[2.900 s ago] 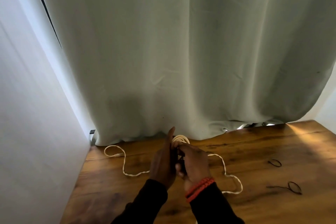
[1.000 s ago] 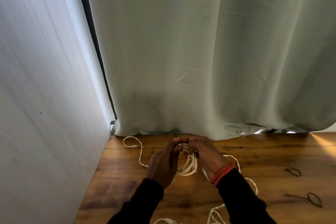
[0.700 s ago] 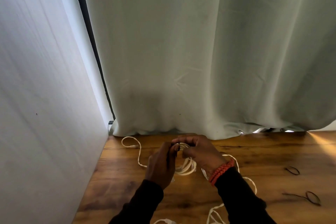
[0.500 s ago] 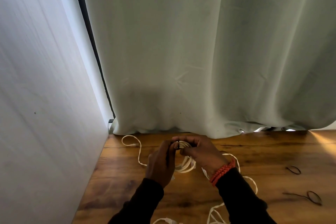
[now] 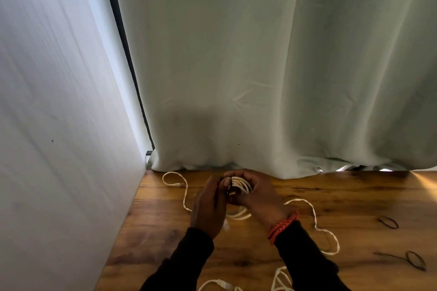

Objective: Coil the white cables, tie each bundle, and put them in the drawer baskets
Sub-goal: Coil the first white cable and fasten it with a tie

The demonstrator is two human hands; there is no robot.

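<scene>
A coil of white cable (image 5: 240,185) is held above the wooden table (image 5: 350,198), close to the curtain. My right hand (image 5: 256,196) curls round the top of the coil. My left hand (image 5: 209,205) pinches the coil's left side, where something thin and dark shows between the fingers. Loose cable (image 5: 179,184) trails left across the table with a connector at its end, and more cable (image 5: 324,231) loops to the right. Other white cable (image 5: 281,279) lies at the near edge, partly cut off by the frame.
Two thin dark ties, a small one (image 5: 387,222) and a longer one (image 5: 413,262), lie on the table at the right. A pale green curtain (image 5: 260,78) hangs down to the table's back edge. A white wall (image 5: 59,125) bounds the left side.
The cable has gone from a few loops with a long loose run to a fuller coil. Both hands moved closer together on the coil's top near the curtain.
</scene>
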